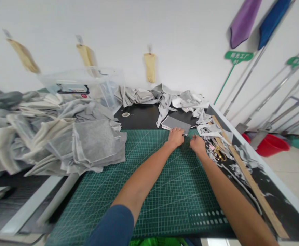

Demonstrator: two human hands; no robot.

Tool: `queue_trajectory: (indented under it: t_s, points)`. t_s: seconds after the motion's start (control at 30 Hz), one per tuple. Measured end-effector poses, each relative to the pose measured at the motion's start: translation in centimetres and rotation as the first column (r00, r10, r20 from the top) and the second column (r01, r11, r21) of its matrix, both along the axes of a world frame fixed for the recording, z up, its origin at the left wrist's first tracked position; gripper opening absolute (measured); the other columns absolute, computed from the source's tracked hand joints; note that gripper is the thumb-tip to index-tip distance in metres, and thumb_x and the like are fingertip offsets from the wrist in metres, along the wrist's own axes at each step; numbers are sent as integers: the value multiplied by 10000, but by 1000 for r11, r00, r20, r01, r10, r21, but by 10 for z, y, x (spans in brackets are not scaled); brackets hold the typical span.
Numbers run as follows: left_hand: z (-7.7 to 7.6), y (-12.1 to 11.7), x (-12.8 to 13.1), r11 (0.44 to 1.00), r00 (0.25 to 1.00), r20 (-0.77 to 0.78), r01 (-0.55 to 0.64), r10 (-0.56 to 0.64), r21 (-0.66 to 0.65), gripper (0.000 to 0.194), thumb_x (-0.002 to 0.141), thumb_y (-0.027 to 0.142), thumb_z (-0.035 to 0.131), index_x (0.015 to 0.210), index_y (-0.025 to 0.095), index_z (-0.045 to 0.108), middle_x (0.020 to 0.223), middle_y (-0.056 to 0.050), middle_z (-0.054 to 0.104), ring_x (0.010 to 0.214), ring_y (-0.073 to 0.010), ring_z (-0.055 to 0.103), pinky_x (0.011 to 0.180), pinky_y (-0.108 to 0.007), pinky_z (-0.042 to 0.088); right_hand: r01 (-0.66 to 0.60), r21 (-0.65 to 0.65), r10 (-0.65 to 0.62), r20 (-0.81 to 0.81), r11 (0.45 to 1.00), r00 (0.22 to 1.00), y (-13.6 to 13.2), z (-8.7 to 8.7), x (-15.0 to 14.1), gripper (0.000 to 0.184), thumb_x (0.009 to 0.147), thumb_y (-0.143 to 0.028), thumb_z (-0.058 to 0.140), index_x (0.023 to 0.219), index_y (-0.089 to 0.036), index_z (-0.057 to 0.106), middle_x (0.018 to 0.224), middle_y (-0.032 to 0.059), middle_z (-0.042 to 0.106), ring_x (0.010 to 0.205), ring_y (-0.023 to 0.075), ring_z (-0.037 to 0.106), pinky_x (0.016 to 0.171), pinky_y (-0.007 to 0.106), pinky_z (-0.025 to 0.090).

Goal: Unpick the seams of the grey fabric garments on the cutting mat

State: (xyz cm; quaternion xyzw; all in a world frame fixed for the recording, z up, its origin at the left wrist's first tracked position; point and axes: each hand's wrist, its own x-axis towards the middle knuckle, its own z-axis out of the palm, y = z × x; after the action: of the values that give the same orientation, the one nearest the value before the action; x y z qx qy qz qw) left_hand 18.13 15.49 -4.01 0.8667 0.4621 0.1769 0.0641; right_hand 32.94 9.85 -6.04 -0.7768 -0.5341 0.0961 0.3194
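Observation:
Near the far edge of the green cutting mat [149, 191], my left hand [176, 137] has its fingers on the near edge of a small stack of grey cloth [176, 123]. They look closed on that edge, though the fingertips are partly hidden. Just to the right, apart from the cloth, my right hand [198, 145] is closed, with a small dark tip showing at the fingers. What it holds is too small to name. Gold-handled scissors [219, 153] lie among scraps to the right of that hand.
Piled grey cloths [95, 140] cover the left side, before a clear plastic box [85, 85]. Offcuts [164, 97] line the back. A wooden ruler [252, 181] runs along the right edge among scraps. A tape roll [125, 114] lies behind the mat. A red bucket [272, 145] stands on the floor.

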Motion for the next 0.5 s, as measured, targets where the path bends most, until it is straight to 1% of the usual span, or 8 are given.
queue_trajectory:
  t_s: [0.07,0.13,0.2,0.27,0.37,0.43,0.5]
  points:
    - [-1,1,0,1000,1000,-21,-14,14,-20,375,974,198,486,1268,189,719,1371,-154,680,1335,-296,564,1138,-468,418,0,21,-1,30,1000,1000,-1,0,4,487,817,-107,492,1252,-100,711,1190,229,743,1127,311,719,992,379,522]
    - [-1,-2,-3,1000,999,-31,-16,15,-27,343,980,174,464,1143,172,766,1236,-169,736,1263,-294,615,1107,-463,434,-22,27,21,50,999,999,-1,0,3,507,823,-97,471,1270,-93,710,1273,242,711,1203,321,689,1046,394,499]
    - [0,-8,-8,1000,999,-32,-11,10,-28,354,988,154,435,1089,142,775,1158,-194,753,1244,-301,632,1117,-472,423,-54,18,53,56,998,997,0,0,-3,496,847,-105,457,1271,-102,715,1261,227,723,1199,314,694,1042,392,505]
    - [3,-17,-14,999,1000,-27,-2,1,-36,366,991,146,421,1112,117,766,1160,-220,749,1249,-313,637,1121,-482,424,-83,1,83,51,997,995,0,-1,-12,468,880,-127,454,1261,-122,725,1209,198,754,1153,299,718,1008,379,526]
    - [8,-30,-25,997,1000,-22,12,-14,-83,365,972,133,440,1148,101,758,1168,-238,748,1195,-322,677,1056,-461,487,-130,-28,130,36,991,991,-2,-2,-25,425,909,-145,458,1213,-140,754,1144,174,782,1102,289,742,976,366,541]
    - [12,-37,-36,990,999,-20,32,-35,-139,344,946,127,477,1113,114,778,1120,-214,770,1095,-307,721,977,-422,536,-161,-35,161,24,986,987,-6,-2,-30,417,909,-138,463,1197,-143,765,1152,170,783,1108,289,740,978,368,540]
    - [17,-41,-51,976,997,-6,79,-82,-204,320,918,126,520,1067,161,800,1053,-143,799,988,-256,747,906,-357,564,-184,-30,185,10,982,983,-11,-1,-34,430,907,-130,465,1223,-152,756,1192,155,777,1129,278,733,980,360,538]
